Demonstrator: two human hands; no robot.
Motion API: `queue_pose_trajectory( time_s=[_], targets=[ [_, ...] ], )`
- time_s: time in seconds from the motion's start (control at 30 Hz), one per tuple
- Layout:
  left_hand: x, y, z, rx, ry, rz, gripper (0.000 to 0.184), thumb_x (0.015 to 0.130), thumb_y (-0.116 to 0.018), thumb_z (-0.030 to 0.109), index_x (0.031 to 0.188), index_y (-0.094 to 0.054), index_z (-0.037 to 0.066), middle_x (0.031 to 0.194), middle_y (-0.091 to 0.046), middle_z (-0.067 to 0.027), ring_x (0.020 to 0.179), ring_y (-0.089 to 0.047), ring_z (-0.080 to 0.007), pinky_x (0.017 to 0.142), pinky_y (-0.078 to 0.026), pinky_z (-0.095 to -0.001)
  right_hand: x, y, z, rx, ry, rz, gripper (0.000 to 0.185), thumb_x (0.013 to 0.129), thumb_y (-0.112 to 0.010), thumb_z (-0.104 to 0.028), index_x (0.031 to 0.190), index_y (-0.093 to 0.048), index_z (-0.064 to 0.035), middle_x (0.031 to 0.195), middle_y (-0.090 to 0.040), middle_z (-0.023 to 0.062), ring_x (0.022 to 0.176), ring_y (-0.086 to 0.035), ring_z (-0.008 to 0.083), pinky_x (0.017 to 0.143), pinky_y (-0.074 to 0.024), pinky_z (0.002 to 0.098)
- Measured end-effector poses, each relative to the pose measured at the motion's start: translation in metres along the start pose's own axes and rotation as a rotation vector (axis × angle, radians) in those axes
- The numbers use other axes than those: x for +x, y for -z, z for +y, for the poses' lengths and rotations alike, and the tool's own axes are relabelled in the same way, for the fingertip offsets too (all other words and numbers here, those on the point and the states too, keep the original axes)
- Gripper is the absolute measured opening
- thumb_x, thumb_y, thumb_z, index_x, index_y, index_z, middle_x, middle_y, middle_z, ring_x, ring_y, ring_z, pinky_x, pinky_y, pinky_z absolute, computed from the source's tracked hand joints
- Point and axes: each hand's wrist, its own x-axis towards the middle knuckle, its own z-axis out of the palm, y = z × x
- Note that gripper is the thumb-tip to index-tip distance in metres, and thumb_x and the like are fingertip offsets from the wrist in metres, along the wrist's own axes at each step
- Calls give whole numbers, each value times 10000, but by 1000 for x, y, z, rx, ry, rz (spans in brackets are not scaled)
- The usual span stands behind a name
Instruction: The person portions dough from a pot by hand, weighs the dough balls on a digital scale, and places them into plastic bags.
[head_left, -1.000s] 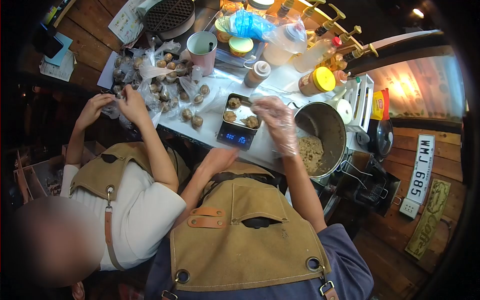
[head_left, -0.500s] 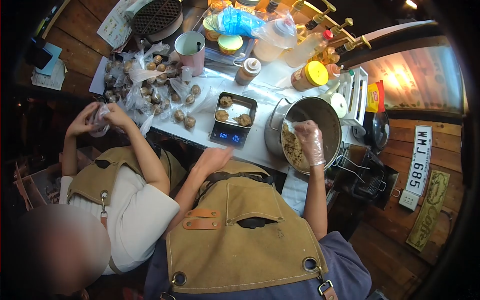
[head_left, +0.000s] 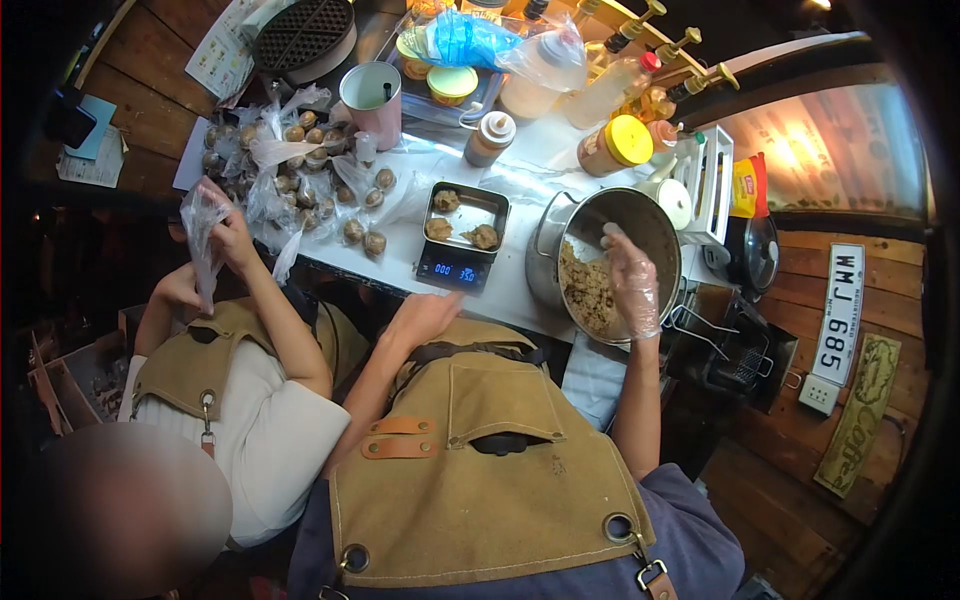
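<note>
My bare left hand [head_left: 425,318] lies at the table's front edge, fingers extended, just below a digital scale [head_left: 453,272] with a lit blue display. On the scale sits a metal tray [head_left: 470,187] holding three brown dough-like lumps [head_left: 484,237]. My right hand [head_left: 632,287], in a clear plastic glove, is inside the mouth of a large steel pot [head_left: 553,245], its fingers loosely stretched out. Below and left of it in the pot is a crumbly brown mixture [head_left: 588,285]. No lump shows in the gloved fingers.
At left, a co-worker's hands [head_left: 232,240] hold a clear plastic bag [head_left: 203,235]. Several bagged brown balls [head_left: 310,160] cover the table's left side. A sauce bottle [head_left: 491,138], a yellow-lidded jar [head_left: 618,148] and a pink cup [head_left: 372,105] stand behind. A wire basket [head_left: 745,355] is right of the pot.
My right hand has moved up off the mixture, its fingers loosening and turning. My left hand stays put. The co-worker's hands have moved apart, stretching the bag upright.
</note>
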Motion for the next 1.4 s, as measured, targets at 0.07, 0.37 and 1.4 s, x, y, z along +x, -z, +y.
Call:
queue_pose_trajectory(
  time_s=[0.07,0.37,1.4],
  targets=[
    [0,-2,-1,-5,2,2,315,986,-571,297,1224,-657,110,770,-698,-201,732,-680,-394,664,-534,-499,1,-4,17,-70,12,-23,290,907,-624,15,1189,-686,-12,1065,-735,174,992,-721,271,869,-557,354],
    [1,4,3,38,20,-27,298,980,-581,284,1204,-662,106,773,-700,-203,744,-680,-403,676,-536,-503,-6,-23,25,-243,39,-414,288,784,-761,-105,1044,-720,13,1019,-656,197,962,-643,371,844,-519,410],
    [166,54,-10,262,226,89,309,986,-570,297,1213,-654,104,815,-705,-210,771,-684,-403,699,-541,-505,-16,-1,44,588,-508,-443,205,808,-695,-38,1012,-695,-18,961,-693,31,831,-655,139,731,-530,299]
  ],
)
